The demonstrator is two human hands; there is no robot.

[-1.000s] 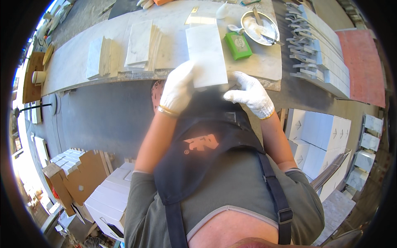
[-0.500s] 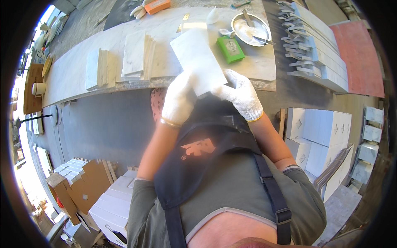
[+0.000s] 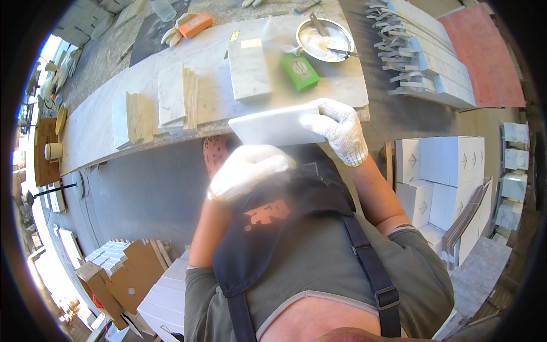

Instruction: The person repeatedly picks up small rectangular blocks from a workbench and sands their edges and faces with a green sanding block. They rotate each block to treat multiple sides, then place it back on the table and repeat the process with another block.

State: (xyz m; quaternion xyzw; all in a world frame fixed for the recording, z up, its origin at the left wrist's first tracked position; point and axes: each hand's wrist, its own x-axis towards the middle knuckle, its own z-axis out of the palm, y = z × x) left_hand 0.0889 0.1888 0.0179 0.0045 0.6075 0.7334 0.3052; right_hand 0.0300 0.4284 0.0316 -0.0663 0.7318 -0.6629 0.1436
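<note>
A white marble-look tile (image 3: 276,126) is tilted edge-on above the front edge of the workbench. My right hand (image 3: 337,131), in a white knit glove, grips it by its right end, thumb on the face turned to me. My left hand (image 3: 248,171), gloved the same, is just below the tile's lower edge, in front of my dark apron. Its fingers look bent but are smeared and washed out by glare; whether they touch the tile or hold anything is not clear. Beyond the tile, a stack of marbled tiles (image 3: 249,74) lies on the bench beside a green box (image 3: 299,73).
Two more leaning tile stacks, one marbled (image 3: 172,94) and one bluish (image 3: 121,121), stand left on the bench (image 3: 213,43). A metal bowl (image 3: 303,41) with white paste and tools sits far right; an orange box (image 3: 195,25) is far left. White cartons (image 3: 441,165) are piled at right.
The tile has swung from upright and face-on to lying nearly level and tilted edge-on. My left hand has let go of its side and dropped below it; my right hand keeps its grip.
</note>
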